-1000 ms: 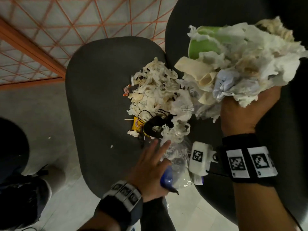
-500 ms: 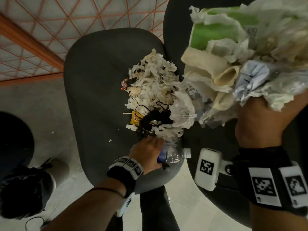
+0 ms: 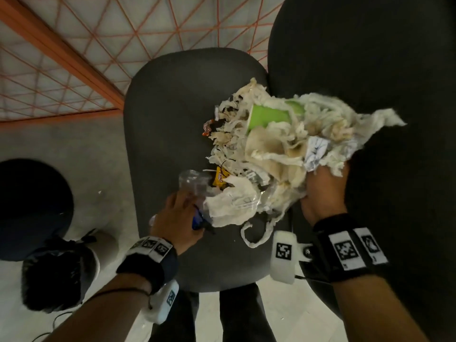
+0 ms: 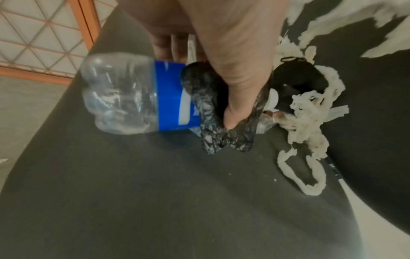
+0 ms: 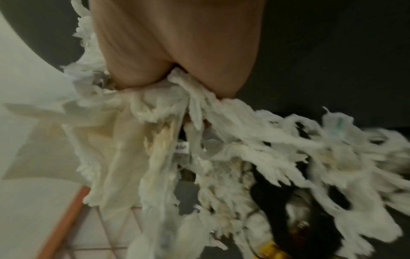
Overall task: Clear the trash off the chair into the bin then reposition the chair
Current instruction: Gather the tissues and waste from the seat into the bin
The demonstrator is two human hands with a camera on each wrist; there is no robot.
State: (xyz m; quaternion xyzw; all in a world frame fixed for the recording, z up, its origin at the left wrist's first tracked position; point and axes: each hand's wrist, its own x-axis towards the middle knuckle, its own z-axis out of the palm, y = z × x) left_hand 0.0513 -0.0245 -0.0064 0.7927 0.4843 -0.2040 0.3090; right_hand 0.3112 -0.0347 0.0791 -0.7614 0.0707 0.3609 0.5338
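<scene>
Left hand point(image 3: 176, 218): fingers wrapped round crushed clear plastic bottle with blue label point(image 4: 137, 98) and crinkled black plastic scrap point(image 4: 213, 112), above dark grey chair seat point(image 3: 162, 134). Right hand point(image 3: 325, 191): fingers clutching bundle of torn white tissue and green paper cup point(image 3: 278, 134), partly over seat.

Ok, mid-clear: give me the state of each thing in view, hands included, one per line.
Left hand: grips the bottle and a black wrapper together.
Plastic bottle: empty, crushed, capped, lifted off the seat.
Black wrapper: crumpled, pinched under the thumb.
Right hand: clutches the tissue wad.
Tissue wad: bunched, with a green cup in it.
Chair seat: still littered with shreds.
Tissue strip: dangling over the seat edge.
</scene>
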